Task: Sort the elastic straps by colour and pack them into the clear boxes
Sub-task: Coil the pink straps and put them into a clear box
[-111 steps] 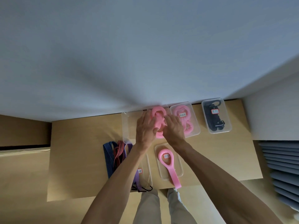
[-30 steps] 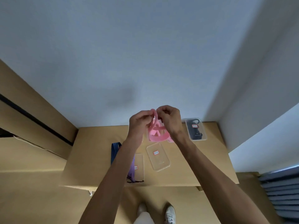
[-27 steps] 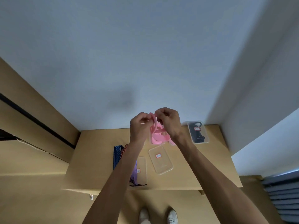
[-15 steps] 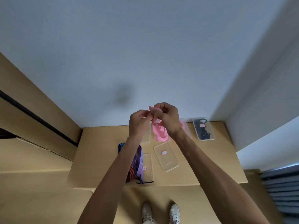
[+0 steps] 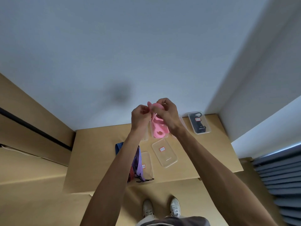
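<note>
While both hands sit raised above the table, I go near to far. Nearest, on the left: striped straps, blue, red and purple, lying partly over a clear box, long axis running near-to-far. Just right of it an empty clear box with a red label, tilted a bit. Farther: a box of pink straps, mostly hidden behind my hands, and far right a box with black straps by the wall.

Left hand has fingers curled, pinching one end of the pink strap; right hand is curled round the other part of it. Strap is up in the air above the pink box, bunched into a loop between my hands. Long axis looks roughly left-right across the fingertips, with the rest hanging down toward the box; exact ends I cannot tell.

Risk, my judgement: elastic under tension could snap out of the pinch and spring open, landing outside the box. A loose fold may also unroll on release, or drop into the wrong box.
</note>
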